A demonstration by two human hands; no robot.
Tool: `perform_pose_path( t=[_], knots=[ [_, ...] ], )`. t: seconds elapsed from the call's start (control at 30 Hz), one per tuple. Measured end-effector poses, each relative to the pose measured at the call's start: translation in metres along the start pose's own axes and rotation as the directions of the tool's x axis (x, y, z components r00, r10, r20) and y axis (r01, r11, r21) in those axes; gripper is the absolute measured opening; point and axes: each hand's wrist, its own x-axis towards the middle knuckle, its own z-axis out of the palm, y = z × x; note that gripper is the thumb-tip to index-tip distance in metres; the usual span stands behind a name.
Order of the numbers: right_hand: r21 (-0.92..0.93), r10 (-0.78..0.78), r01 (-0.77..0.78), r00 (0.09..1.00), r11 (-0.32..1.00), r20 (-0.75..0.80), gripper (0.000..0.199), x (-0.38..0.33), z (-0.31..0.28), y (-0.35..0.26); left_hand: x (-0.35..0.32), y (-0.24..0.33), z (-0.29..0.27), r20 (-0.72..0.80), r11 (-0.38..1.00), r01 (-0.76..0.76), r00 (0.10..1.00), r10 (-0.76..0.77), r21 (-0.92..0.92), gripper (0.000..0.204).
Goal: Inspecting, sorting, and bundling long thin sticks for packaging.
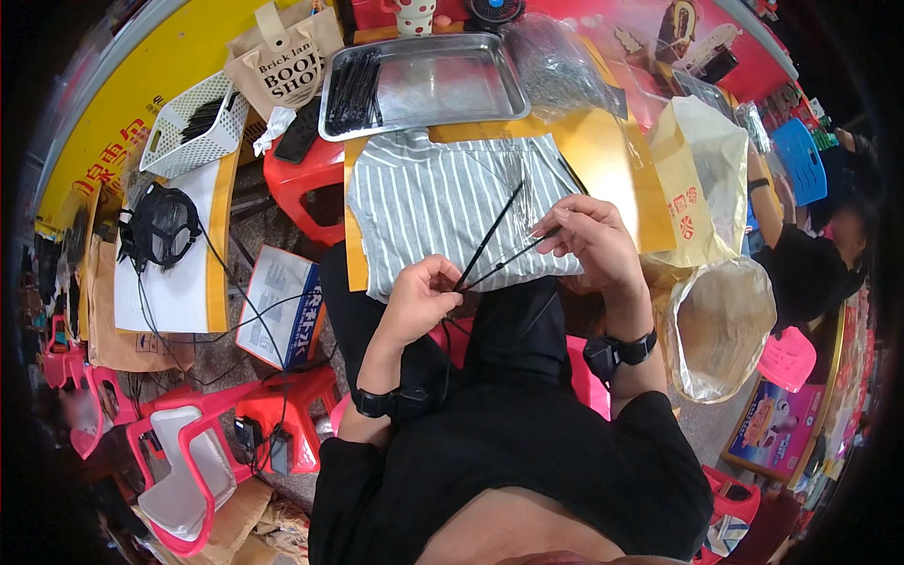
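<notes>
Now we hold thin, glossy black strips [491, 234] at mid-frame: one points steeply to the upper right, the other slants lower rightward. Our left hand [420, 299] pinches their lower ends; our right hand [595, 240] grips the slanting one's tip.

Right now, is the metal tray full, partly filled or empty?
Partly filled: dark strips lie along the left side of the metal tray, while its silvery floor shows across the middle and right.
</notes>
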Motion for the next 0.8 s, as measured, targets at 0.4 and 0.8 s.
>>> perform_pose_path(
  t=[0.4,0.8],
  knots=[
    [-0.080,-0.143,0.145,0.989,0.986,0.022,0.015,-0.002,0.013,0.010,0.009,0.023,0.020,0.184,0.878,0.185,0.976,-0.114,-0.441,0.018],
    [0.057,-0.223,0.231,0.968,0.971,-0.118,0.012,0.003,0.030,0.037,0.010,0.011,0.023,0.015,0.907,0.047,0.999,-0.044,-0.419,0.020]
  ],
)
